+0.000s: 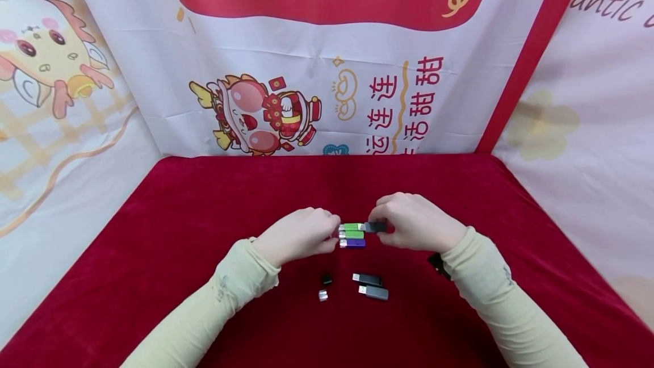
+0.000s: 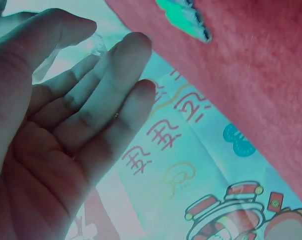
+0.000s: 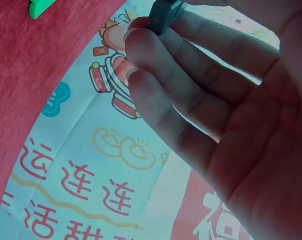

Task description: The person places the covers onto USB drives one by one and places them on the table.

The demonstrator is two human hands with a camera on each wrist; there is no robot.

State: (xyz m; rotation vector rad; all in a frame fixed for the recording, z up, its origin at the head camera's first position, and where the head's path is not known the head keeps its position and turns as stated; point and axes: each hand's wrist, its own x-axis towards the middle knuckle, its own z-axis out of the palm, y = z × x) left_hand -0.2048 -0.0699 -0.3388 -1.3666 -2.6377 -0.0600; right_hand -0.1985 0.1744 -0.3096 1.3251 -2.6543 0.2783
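Note:
In the head view my right hand (image 1: 416,221) pinches a black USB stick (image 1: 377,227), its metal plug pointing left. The same dark stick (image 3: 163,15) shows between thumb and fingertips in the right wrist view. My left hand (image 1: 301,234) faces it, thumb and fingertips around a small clear cap (image 2: 98,44), mostly hidden by the fingers. Between the hands lie a green USB stick (image 1: 351,226), a second green stick (image 1: 353,235) and a purple-blue one (image 1: 355,243), side by side. The black stick's plug overlaps the far green one in this view.
Nearer the body lie a black USB stick (image 1: 369,280) and a grey one (image 1: 375,292), plugs to the left. Left of them are a black cap (image 1: 326,279) and a clear cap (image 1: 323,295). Red cloth (image 1: 230,197) covers the table; a printed curtain (image 1: 168,101) hangs behind.

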